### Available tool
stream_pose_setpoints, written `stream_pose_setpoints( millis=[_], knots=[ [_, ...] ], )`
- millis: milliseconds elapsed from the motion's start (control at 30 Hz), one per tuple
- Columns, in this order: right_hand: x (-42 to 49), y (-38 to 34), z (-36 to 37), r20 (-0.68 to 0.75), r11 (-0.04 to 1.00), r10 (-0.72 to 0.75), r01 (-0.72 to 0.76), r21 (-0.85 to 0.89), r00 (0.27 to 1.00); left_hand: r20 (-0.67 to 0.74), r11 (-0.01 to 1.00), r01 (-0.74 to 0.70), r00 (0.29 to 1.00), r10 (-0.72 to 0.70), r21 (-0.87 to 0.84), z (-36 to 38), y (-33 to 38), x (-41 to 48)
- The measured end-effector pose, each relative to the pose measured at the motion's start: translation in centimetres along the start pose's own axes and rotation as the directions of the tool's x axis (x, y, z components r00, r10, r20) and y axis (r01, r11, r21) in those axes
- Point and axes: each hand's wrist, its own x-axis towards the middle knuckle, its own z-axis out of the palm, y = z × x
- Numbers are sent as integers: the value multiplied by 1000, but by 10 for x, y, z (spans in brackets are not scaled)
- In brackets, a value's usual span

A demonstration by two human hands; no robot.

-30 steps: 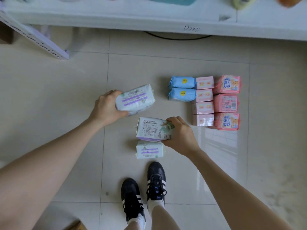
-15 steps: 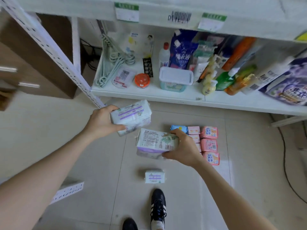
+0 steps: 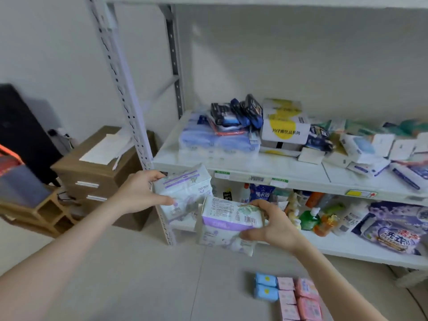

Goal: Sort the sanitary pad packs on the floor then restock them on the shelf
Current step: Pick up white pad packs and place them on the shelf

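Observation:
My left hand (image 3: 139, 193) grips white-and-purple pad packs (image 3: 185, 193), held up in front of the white shelf's (image 3: 231, 165) middle board. My right hand (image 3: 275, 225) grips two more white-and-purple packs (image 3: 227, 225), stacked, a little lower and to the right. Both loads hang in the air just before the shelf edge. On the floor at the bottom right lie two blue packs (image 3: 266, 287) and several pink packs (image 3: 301, 300) in neat rows.
The middle shelf board holds a blue wrapped bundle (image 3: 208, 140), dark packets (image 3: 238, 112), a yellow-and-white carton (image 3: 286, 126) and small boxes. Bottles and detergent bags (image 3: 393, 228) fill the lower board. A perforated upright post (image 3: 122, 72) and a brown drawer unit (image 3: 97, 172) stand at left.
I have risen from the floor and the view has tilted up to the shelf. Both hands lifted their packs from floor level to the middle board's height.

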Motion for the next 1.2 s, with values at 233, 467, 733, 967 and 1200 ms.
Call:
stream_pose_setpoints(
  millis=[233, 467, 733, 967, 1200],
  knots=[
    [-18, -122, -27, 6, 981, -192, 192, -30, 981, -26, 995, -96, 995, 97, 38, -120, 66, -33],
    [-34, -207, -52, -13, 944, -330, 330, -24, 944, -82, 969, -209, 972, 221, 131, -215, 122, -52],
    [-22, -271, -92, -80, 901, -433, 429, -63, 898, -85, 953, -279, 953, 290, 120, -282, 183, -29],
    [20, -308, -135, -141, 874, -485, 481, -66, 863, -57, 950, -312, 949, 311, -10, -315, 228, 28],
    [79, -341, -163, -130, 862, -506, 502, -67, 853, -45, 945, -325, 945, 323, -33, -352, 253, 94]
  ],
)
